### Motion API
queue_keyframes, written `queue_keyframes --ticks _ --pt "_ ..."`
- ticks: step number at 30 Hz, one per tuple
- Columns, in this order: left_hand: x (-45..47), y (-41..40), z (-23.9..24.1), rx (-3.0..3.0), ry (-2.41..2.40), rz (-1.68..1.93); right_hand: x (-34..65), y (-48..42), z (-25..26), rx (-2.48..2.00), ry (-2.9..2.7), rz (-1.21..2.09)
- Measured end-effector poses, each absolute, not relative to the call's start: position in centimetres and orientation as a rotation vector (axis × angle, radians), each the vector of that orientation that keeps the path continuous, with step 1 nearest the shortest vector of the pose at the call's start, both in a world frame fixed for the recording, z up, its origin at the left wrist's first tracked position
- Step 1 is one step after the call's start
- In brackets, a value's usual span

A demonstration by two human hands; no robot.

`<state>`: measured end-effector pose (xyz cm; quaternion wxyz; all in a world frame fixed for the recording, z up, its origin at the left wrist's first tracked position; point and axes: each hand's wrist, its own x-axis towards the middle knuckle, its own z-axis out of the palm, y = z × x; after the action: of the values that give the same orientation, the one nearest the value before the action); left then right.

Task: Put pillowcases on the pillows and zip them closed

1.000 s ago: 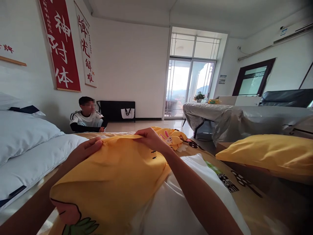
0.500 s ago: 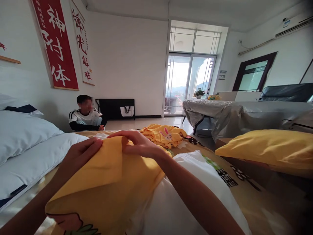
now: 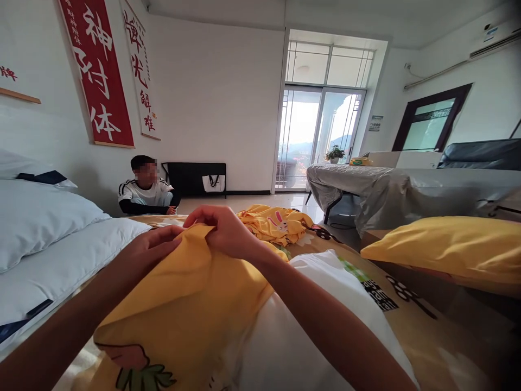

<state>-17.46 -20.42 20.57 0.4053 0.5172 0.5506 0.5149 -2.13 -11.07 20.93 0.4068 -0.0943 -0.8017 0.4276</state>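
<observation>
A yellow pillowcase point(image 3: 179, 288) with a carrot print lies over part of a white pillow point(image 3: 285, 331). At the pillowcase's far edge, my left hand point(image 3: 163, 239) pinches the cloth near a corner. My right hand point(image 3: 220, 231) is closed on the same edge just to the right, its fingertips partly hidden behind the fabric. The two hands are close together, and the cloth is bunched into folds between them. The right forearm crosses above the white pillow.
White pillows point(image 3: 44, 217) are stacked at the left. Crumpled yellow rabbit-print fabric point(image 3: 277, 224) lies beyond my hands on the patterned bedding point(image 3: 439, 342). A yellow pillow point(image 3: 448, 250) rests at the right. A person point(image 3: 146, 187) crouches past the bed; a covered table point(image 3: 391, 190) stands behind.
Both hands have come closer together at the pillowcase edge, the left moving right. The cloth between them has gone from flat to folded. The view has shifted slightly.
</observation>
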Motion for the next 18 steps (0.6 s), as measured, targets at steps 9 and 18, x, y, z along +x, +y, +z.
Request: queue_keyframes --ticks 9,18 --pt "-17.7 -19.2 20.7 1.279 1.286 1.261 -1.3 -10.6 21.8 -0.192 -2.062 1.036" --pt "-18.6 -18.5 20.1 1.695 1.354 1.376 -1.0 -8.7 20.6 -0.285 -2.044 1.122"
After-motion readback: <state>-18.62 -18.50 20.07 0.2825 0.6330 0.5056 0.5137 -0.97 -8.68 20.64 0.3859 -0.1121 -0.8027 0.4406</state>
